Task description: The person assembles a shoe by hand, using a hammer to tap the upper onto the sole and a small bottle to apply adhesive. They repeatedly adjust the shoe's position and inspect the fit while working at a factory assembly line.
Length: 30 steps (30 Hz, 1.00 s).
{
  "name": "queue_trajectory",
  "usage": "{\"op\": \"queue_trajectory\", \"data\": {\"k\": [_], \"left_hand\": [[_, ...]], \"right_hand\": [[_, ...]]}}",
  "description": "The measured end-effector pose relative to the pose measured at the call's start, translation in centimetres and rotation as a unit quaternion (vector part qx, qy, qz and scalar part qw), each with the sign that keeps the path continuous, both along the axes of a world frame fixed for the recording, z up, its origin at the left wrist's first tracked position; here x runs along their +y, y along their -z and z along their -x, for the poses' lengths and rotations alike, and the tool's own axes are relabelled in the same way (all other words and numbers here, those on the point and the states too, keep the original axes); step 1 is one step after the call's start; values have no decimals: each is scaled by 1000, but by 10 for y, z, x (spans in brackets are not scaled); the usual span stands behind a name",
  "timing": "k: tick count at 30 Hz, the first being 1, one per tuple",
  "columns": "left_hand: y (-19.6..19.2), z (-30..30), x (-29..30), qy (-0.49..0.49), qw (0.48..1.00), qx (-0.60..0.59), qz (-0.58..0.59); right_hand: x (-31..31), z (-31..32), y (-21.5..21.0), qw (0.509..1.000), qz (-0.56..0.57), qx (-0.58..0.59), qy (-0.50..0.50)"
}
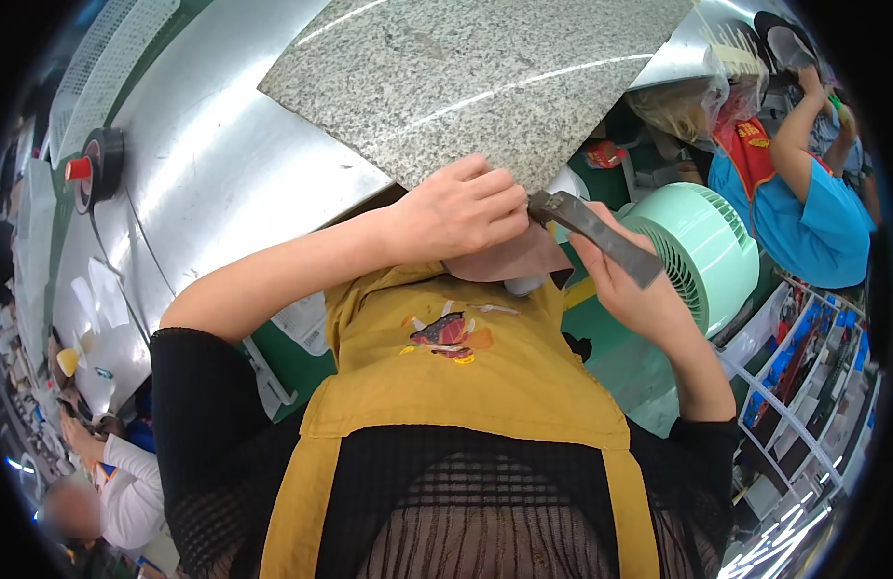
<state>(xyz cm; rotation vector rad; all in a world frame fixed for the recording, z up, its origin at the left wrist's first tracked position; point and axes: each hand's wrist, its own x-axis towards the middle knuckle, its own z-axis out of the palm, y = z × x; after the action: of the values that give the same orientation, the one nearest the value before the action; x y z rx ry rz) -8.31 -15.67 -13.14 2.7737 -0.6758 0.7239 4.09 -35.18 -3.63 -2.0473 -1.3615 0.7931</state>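
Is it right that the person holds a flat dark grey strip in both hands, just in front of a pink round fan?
Not quite. The head view shows the fan is pale mint green, not pink. The rest holds: the left hand and right hand both hold the flat dark grey strip in front of it.

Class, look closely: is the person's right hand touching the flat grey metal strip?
Touching. The head view shows the right hand closed around the grey metal strip, fingers wrapped beneath it.

Mustard apron (466,376) w/ small cartoon patch; black mesh knit top (215,454), short sleeves, forearms bare.
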Motion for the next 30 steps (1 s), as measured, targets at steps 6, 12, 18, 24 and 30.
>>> {"op": "queue_trajectory", "data": {"k": [6, 12, 18, 24, 30], "left_hand": [[5, -4, -3, -11, 998, -52, 15], [2, 2, -3, -76, 989, 32, 121], [2, 6, 7, -39, 996, 25, 79], [1, 8, 5, -36, 997, 10, 62], [-2, 12, -2, -84, 995, 21, 49]], "right_hand": [[-1, 1, -9, 999, 0, 35, 31], [3, 7, 1, 999, 43, 30, 4], [1, 3, 1, 998, -32, 46, 13], [1, 2, 2, 999, 11, 48, -8], [7, 7, -5, 1000, 3, 23, 14]]}}
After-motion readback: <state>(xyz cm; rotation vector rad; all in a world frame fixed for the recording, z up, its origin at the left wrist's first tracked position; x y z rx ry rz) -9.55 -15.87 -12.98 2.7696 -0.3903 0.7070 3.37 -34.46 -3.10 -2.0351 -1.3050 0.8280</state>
